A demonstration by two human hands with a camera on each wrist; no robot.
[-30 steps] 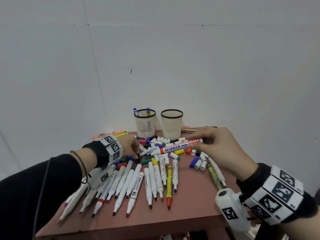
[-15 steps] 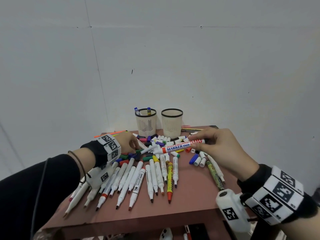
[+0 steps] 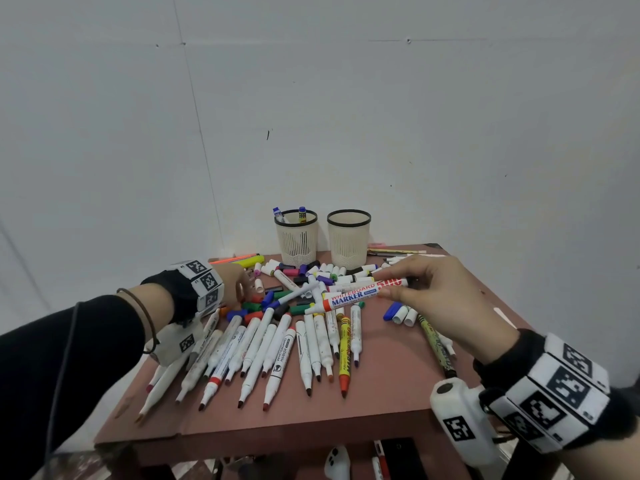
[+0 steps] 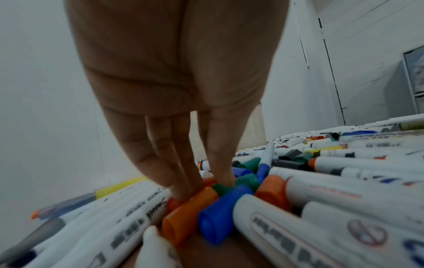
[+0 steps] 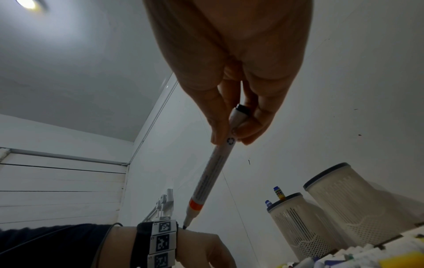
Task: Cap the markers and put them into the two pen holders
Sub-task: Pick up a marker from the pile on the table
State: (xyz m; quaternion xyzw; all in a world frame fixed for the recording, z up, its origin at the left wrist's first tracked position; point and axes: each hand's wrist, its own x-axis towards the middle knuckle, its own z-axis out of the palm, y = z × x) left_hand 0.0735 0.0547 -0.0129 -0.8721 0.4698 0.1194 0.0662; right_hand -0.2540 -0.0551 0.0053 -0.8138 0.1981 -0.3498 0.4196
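Looking down from the head view, I see a reddish-brown table (image 3: 398,407) pushed against a plain white wall (image 3: 311,98), with two cream pen holders at its far edge in mid-frame: the left holder (image 3: 296,237) has two capped markers in it, the right holder (image 3: 348,239) shows none. Uncapped markers (image 3: 277,351) fan across the centre and loose caps (image 3: 311,275) lie heaped just before the holders. My right hand (image 3: 433,299) pinches a whiteboard marker (image 3: 356,295) by its tail, above the pile. My left hand (image 3: 235,285) reaches into the caps at centre left.

From the left wrist, my fingers (image 4: 183,163) point straight down, tips touching an orange cap (image 4: 185,215) and a green cap (image 4: 223,187); whether they grip anything I cannot tell.

From the right wrist, thumb and fingers clamp the marker's end, its bare tip aimed at the lower middle of the frame, beside my left wrist. White walls and ceiling fill the rest, with a lamp (image 5: 28,3) at upper left.
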